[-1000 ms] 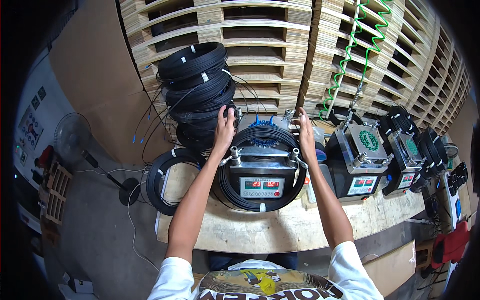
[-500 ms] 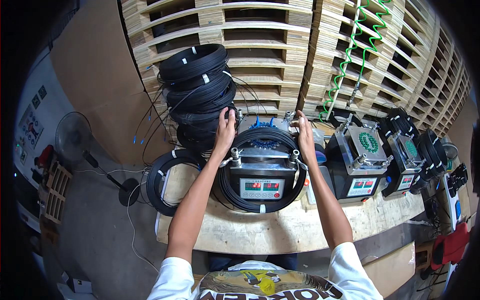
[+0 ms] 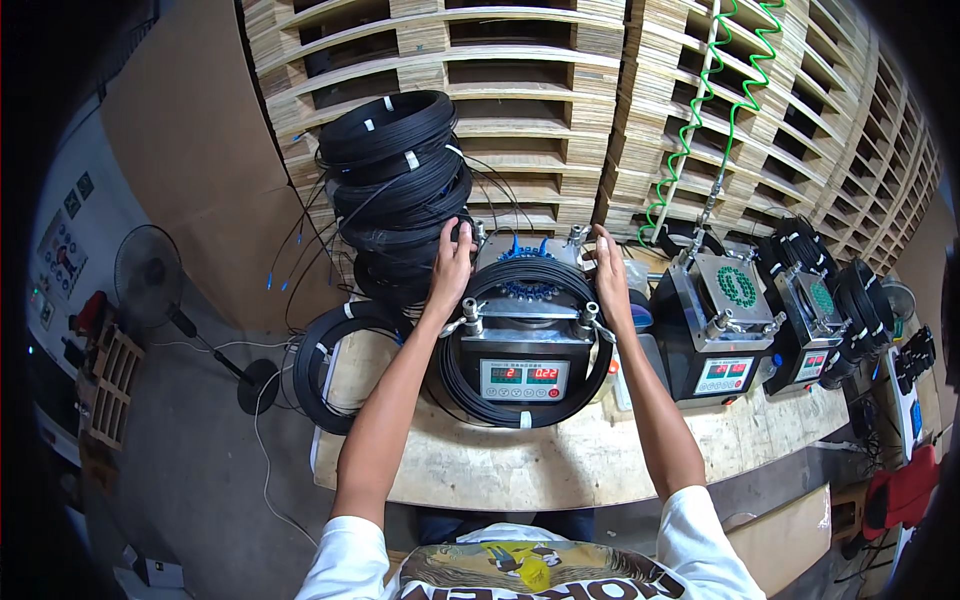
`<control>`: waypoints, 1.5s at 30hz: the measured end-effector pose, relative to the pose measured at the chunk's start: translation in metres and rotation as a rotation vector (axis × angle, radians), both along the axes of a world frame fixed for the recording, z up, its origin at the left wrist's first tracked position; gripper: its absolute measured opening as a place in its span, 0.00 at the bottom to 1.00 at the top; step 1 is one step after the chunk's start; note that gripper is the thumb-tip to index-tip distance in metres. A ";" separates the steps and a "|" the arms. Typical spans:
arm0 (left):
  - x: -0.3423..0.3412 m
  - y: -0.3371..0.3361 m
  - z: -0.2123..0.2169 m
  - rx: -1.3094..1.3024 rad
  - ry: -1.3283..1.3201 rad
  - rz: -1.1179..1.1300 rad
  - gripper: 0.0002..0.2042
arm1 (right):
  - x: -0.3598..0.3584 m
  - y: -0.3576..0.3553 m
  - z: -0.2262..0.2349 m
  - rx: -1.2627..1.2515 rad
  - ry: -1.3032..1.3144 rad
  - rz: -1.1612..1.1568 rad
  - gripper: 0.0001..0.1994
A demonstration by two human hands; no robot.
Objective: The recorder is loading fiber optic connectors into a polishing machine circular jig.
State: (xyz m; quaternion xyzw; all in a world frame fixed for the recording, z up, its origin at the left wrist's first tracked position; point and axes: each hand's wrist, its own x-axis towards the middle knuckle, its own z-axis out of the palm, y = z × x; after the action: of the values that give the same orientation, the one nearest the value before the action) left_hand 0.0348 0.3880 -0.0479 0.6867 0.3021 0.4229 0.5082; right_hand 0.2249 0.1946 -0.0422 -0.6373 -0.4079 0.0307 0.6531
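Both hands reach to the far corners of the machine [image 3: 524, 335] at the middle of the surface [image 3: 560, 465]. The left hand [image 3: 452, 262] and right hand [image 3: 607, 272] lie flat with fingers stretched over the black cable coil [image 3: 520, 410] looped around it, seemingly pressing rather than gripping. Seating the loop evenly behind both clamps would serve best. A rectangular panel with red readouts [image 3: 523, 378] faces front; small white bands mark the stacked coils [image 3: 395, 190].

The middle is bright and sharp, lit from above. Toward 9 and 3 o'clock it turns dark. Straight lines bend near the rim.
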 end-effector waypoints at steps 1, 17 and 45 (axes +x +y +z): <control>-0.002 0.001 -0.001 0.001 0.001 0.001 0.34 | -0.003 0.000 0.001 0.006 0.019 0.014 0.25; -0.002 -0.006 0.007 -0.044 -0.010 -0.017 0.34 | 0.002 -0.001 -0.001 0.032 0.166 0.025 0.26; -0.001 -0.003 0.002 -0.047 -0.039 -0.001 0.34 | 0.004 0.001 -0.003 -0.031 0.113 0.055 0.25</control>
State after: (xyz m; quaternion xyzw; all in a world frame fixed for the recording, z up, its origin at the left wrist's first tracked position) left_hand 0.0340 0.3851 -0.0455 0.6664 0.3016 0.4288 0.5301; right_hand 0.2286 0.1956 -0.0455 -0.6331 -0.3872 0.0909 0.6641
